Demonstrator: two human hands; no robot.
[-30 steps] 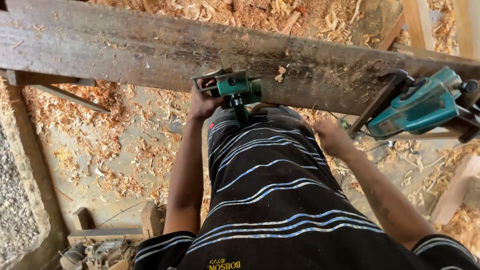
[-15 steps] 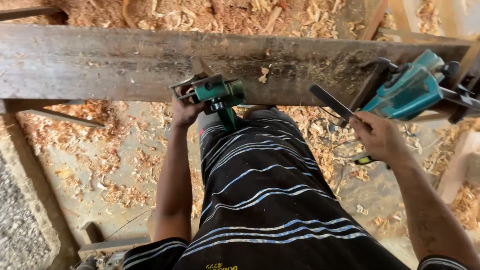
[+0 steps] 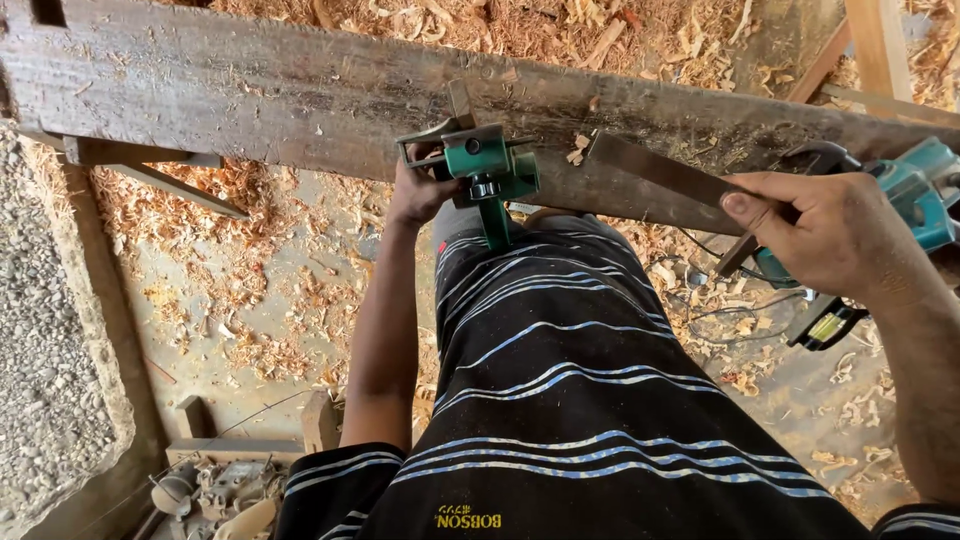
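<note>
The left hand (image 3: 420,195) grips a green clamp (image 3: 485,170) on the weathered wooden beam (image 3: 250,95); the right hand (image 3: 835,235) closes around a flat metal blade (image 3: 660,172), teal power planer (image 3: 925,190) just behind

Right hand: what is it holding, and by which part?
The right hand holds a flat metal blade by its near end, the far end resting over the wooden beam. The left hand grips the green tool.
</note>
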